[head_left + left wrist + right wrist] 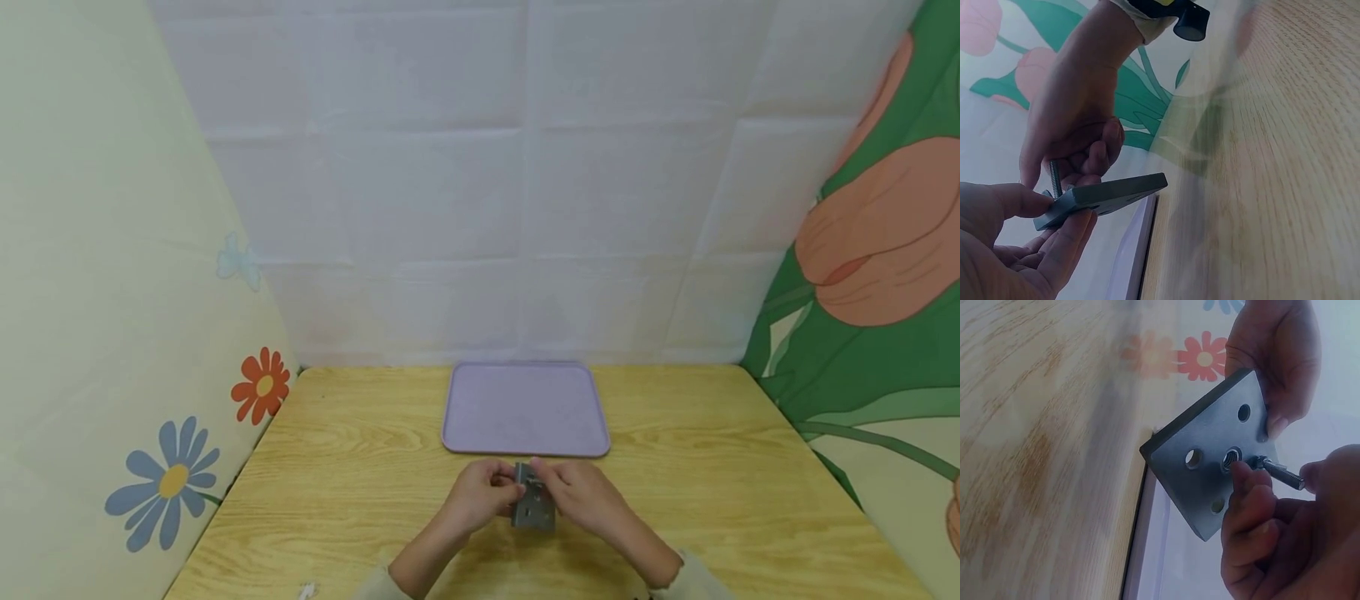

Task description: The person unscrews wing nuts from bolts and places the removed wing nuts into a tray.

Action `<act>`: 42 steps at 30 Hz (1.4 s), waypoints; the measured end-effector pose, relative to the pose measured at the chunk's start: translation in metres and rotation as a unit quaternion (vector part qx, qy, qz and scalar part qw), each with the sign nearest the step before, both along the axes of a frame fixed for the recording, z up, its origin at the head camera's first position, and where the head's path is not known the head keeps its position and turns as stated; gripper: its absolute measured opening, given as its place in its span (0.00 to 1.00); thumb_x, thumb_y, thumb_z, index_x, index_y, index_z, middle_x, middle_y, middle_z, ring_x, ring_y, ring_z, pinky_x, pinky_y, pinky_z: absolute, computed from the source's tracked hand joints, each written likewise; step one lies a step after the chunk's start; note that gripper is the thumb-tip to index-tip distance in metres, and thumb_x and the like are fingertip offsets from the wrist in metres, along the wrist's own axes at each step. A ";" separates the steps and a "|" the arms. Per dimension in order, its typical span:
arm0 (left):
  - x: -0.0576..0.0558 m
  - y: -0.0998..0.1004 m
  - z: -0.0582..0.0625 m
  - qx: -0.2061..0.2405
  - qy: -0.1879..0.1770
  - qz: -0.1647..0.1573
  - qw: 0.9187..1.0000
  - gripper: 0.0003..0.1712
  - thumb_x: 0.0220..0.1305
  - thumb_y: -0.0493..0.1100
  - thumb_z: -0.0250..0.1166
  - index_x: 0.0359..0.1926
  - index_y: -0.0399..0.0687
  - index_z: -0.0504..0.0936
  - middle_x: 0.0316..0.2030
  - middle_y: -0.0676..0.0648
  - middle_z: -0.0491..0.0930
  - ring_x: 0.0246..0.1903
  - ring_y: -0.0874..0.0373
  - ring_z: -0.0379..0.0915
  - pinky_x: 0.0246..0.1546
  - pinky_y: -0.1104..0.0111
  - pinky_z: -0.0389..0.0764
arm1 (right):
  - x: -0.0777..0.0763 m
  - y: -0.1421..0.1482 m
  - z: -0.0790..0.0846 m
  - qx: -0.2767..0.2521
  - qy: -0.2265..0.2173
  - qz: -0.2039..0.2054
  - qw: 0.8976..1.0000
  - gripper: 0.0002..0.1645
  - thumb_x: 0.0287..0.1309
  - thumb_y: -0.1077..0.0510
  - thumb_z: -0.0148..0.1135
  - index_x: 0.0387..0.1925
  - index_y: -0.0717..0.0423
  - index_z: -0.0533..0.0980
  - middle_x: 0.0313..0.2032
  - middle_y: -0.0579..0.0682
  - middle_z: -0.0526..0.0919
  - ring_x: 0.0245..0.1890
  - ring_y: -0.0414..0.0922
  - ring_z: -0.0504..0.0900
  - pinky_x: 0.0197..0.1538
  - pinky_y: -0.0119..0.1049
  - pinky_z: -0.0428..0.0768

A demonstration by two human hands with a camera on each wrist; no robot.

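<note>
A grey metal plate (pixel 534 515) with several round holes is held above the table in front of me. My left hand (pixel 480 493) grips one edge of it between thumb and fingers. From the plate's face sticks a threaded screw (pixel 1284 474), next to the larger threaded hole in the middle. My right hand (pixel 592 493) pinches this screw between its thumb and curled fingers. In the left wrist view the screw (pixel 1055 179) stands up from the plate beside the right thumb. The fingers partly hide that end of the plate.
Behind the hands a purple tray (pixel 525 408) lies on the wood-grain table (pixel 352 467). A small white item (pixel 307 591), too small to identify, is at the near left edge. Printed cloths hang at both sides and a white one (pixel 435 192) at the back.
</note>
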State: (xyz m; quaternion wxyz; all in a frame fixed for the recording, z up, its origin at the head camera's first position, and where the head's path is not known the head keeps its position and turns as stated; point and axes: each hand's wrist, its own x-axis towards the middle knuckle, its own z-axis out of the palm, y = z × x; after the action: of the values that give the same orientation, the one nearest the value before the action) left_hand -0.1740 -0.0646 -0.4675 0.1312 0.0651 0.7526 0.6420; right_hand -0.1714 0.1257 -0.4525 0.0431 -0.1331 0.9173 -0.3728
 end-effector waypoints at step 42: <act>0.000 -0.001 0.001 0.002 0.001 -0.003 1.000 0.09 0.60 0.29 0.67 0.42 0.30 0.82 0.31 0.46 0.83 0.31 0.58 0.82 0.30 0.64 0.88 | 0.003 0.002 -0.006 0.060 0.166 0.031 0.984 0.20 0.72 0.43 0.56 0.23 0.42 0.73 0.18 0.32 0.67 0.19 0.30 0.64 0.22 0.27 0.65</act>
State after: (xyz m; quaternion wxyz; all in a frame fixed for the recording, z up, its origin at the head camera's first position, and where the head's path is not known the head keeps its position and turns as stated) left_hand -0.1737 -0.0658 -0.4665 0.1317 0.0684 0.7513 0.6430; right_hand -0.1687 0.1281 -0.4586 -0.0903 -0.2184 0.9278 -0.2886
